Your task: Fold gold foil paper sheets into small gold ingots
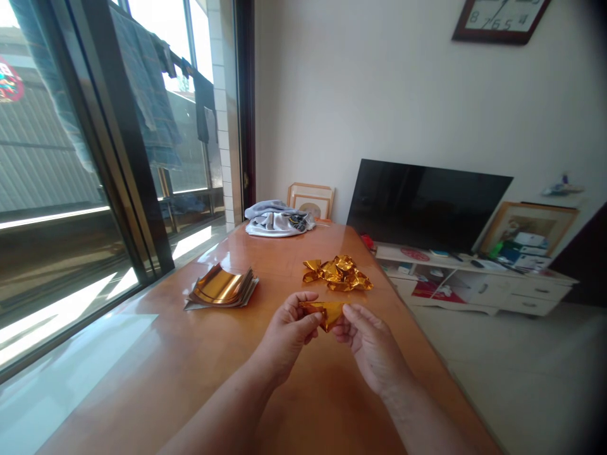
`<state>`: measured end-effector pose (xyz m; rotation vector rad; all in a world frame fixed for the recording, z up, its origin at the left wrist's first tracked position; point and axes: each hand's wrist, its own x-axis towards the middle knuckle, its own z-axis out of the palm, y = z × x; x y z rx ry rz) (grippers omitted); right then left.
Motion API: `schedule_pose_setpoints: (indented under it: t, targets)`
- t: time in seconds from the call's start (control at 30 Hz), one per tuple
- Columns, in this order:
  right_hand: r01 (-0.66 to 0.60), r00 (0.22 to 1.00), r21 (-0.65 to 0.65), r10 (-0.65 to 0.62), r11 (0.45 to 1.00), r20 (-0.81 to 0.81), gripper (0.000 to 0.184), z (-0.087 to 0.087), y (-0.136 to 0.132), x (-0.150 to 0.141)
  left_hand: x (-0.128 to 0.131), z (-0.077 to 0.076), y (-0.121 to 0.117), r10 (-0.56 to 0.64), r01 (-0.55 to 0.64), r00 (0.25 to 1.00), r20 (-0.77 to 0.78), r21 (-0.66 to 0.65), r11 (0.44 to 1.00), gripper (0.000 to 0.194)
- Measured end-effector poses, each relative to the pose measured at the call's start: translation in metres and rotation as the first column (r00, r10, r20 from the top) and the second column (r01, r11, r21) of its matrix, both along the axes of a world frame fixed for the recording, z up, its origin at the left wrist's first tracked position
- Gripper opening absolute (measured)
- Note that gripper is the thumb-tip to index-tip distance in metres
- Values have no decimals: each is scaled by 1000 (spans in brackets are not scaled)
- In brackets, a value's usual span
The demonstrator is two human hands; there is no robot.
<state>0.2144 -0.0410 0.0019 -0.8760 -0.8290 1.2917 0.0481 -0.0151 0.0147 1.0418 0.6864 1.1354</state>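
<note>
A folded piece of gold foil paper [336, 312] is stretched between my two hands above the wooden table [227, 373]. My left hand [294, 321] pinches its left end, thumb in front. At the right end, my right hand [364, 330] grips it between thumb and fingers. The foil's lower edge comes to a point between the hands. Just beyond them lies a heap of folded gold foil pieces [341, 273]. Left of my hands sits a stack of flat gold foil sheets [220, 285], the top one curling up at its edges.
A grey cloth bundle [275, 219] and a picture frame [310, 201] are at the table's far end. On the right, a white cabinet [493, 291] stands below a large television [427, 205]. A sliding glass door [128, 145] runs along the left.
</note>
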Motion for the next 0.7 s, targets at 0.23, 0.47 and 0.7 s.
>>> schedule_pose_setpoints:
  t: [0.23, 0.47, 0.7]
  targets:
    - [38, 999, 66, -38, 997, 0, 25, -2, 2, -3, -1, -4, -2, -84, 81, 996, -42, -60, 995, 27]
    - [75, 988, 104, -88, 992, 130, 29, -2, 0, -3, 0, -5, 0, -86, 85, 994, -63, -22, 996, 25]
    - [90, 986, 81, -100, 993, 132, 31, -5, 2, 0, 1, -7, 2, -84, 82, 992, -90, -20, 996, 25]
